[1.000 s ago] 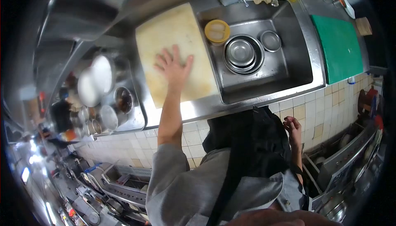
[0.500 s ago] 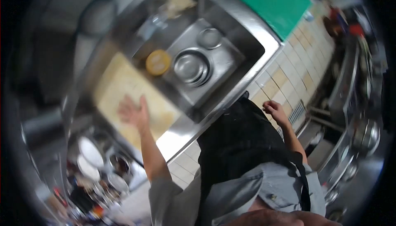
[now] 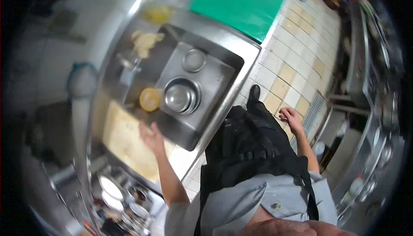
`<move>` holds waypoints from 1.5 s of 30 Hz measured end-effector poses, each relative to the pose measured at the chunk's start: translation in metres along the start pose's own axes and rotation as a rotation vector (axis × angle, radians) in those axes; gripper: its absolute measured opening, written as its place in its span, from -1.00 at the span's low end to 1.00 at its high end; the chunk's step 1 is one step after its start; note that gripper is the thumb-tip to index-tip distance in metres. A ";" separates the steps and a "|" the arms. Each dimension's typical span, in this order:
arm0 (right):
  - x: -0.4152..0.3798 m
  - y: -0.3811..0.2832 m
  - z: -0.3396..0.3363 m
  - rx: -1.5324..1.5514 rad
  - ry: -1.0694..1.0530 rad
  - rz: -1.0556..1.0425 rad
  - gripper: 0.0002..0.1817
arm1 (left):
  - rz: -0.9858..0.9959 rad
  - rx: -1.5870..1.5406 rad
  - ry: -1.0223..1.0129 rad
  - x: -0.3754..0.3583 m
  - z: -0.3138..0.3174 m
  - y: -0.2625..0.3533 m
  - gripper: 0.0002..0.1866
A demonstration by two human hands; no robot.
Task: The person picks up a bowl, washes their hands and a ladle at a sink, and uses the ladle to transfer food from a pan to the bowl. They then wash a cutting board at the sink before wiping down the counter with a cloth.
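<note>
My left hand (image 3: 151, 138), fingers apart and holding nothing, is above the sink-side edge of a worn, cream-coloured board (image 3: 124, 137). Beside it is a steel sink (image 3: 228, 70). In the basin lie a stack of round metal bowls (image 3: 178, 98) and a smaller round metal dish (image 3: 194, 60). A round yellow-orange item (image 3: 150, 99), perhaps a lid or tub, is close ahead of my left fingertips. My right hand (image 3: 290, 119) hangs at my side over the tiled floor, fingers loosely curled in with nothing showing in them.
A green board (image 3: 245, 6) lies beyond the sink. A crumpled pale cloth (image 3: 146, 42) sits behind the basin near the blurred tap (image 3: 128, 59). White plates (image 3: 111, 187) and other dishes crowd the lower left. Metal shelving (image 3: 359, 64) lines the right, across the tiles (image 3: 275, 70).
My left hand has moved off the middle of the cream board toward the sink. The whole view has shifted, and my boot now shows on the floor. My right hand still hangs curled.
</note>
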State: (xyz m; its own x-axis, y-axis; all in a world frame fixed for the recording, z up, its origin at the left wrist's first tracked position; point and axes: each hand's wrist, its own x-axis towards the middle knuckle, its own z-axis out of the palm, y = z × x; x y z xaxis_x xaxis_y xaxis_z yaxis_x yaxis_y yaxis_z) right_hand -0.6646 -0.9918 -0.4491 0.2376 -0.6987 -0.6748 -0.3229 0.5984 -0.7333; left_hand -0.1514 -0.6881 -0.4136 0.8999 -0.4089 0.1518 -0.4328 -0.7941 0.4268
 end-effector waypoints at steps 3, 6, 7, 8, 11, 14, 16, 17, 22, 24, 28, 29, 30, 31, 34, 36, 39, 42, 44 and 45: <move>0.038 0.001 -0.031 0.054 0.016 0.027 -0.67 | -0.068 -0.258 -0.052 -0.002 0.021 0.076 -0.61; 0.074 -0.018 -0.062 0.101 -0.038 0.029 -0.67 | -0.080 -0.339 -0.017 -0.004 0.049 0.118 -0.73; 0.086 -0.028 -0.073 0.111 -0.032 0.003 -0.68 | -0.124 -0.389 -0.068 -0.004 0.050 0.136 -0.74; 0.095 -0.035 -0.086 0.120 -0.021 -0.018 -0.68 | -0.135 -0.383 -0.057 -0.005 0.053 0.147 -0.74; 0.134 -0.069 -0.116 0.153 -0.052 -0.061 -0.68 | -0.225 -0.287 -0.220 -0.012 0.077 0.172 -0.78; 0.153 -0.095 -0.148 0.161 -0.009 -0.076 -0.67 | -0.331 -0.546 -0.192 -0.026 0.113 0.195 -0.75; 0.168 -0.107 -0.155 0.146 -0.009 -0.070 -0.66 | -0.424 -0.661 -0.274 -0.028 0.109 0.237 -0.73; 0.175 -0.111 -0.156 0.138 -0.009 -0.078 -0.64 | -0.521 -0.776 -0.344 -0.024 0.109 0.253 -0.71; 0.178 -0.134 -0.157 0.144 0.139 -0.097 -0.61 | -0.525 -0.908 -0.546 0.025 0.148 0.314 -0.62; 0.176 -0.149 -0.152 0.103 0.186 -0.125 -0.61 | -0.495 -0.956 -0.616 0.049 0.165 0.345 -0.60; 0.214 -0.171 -0.184 -0.422 0.156 -0.436 -0.53 | -0.471 -1.030 -0.741 0.070 0.172 0.378 -0.56; 0.224 -0.187 -0.186 -0.368 0.184 -0.438 -0.55 | -0.472 -1.056 -0.767 0.075 0.175 0.387 -0.56; 0.232 -0.208 -0.186 -0.394 0.216 -0.462 -0.54 | -0.489 -1.073 -0.776 0.074 0.180 0.390 -0.54; 0.240 -0.229 -0.186 -0.422 0.247 -0.484 -0.54 | -0.477 -1.071 -0.785 0.074 0.183 0.394 -0.54; 0.272 -0.291 -0.184 -0.559 0.272 -0.542 -0.50 | -0.562 -1.088 -0.801 0.068 0.189 0.412 -0.53; 0.295 -0.332 -0.177 -0.608 0.260 -0.566 -0.49 | -0.599 -1.104 -0.788 0.060 0.198 0.418 -0.53; 0.338 -0.389 -0.170 -0.697 0.199 -0.696 -0.47 | -0.656 -1.106 -0.732 0.048 0.206 0.436 -0.54; 0.386 -0.449 -0.172 -0.794 0.150 -0.786 -0.45 | -0.702 -1.145 -0.667 0.032 0.230 0.452 -0.55; 0.443 -0.478 -0.184 -0.792 0.124 -0.848 -0.45 | -0.726 -1.123 -0.571 0.024 0.233 0.480 -0.56; 0.477 -0.492 -0.190 -0.779 0.126 -0.882 -0.45 | -0.742 -1.081 -0.512 0.020 0.235 0.494 -0.57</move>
State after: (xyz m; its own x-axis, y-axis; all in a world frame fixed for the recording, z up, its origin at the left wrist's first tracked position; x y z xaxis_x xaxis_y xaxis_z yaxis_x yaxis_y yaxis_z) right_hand -0.5662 -1.6939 -0.3940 0.5800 -0.8102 0.0841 -0.5740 -0.4798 -0.6635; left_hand -0.3599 -1.1947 -0.4092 0.6768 -0.3555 -0.6447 0.5926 -0.2566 0.7635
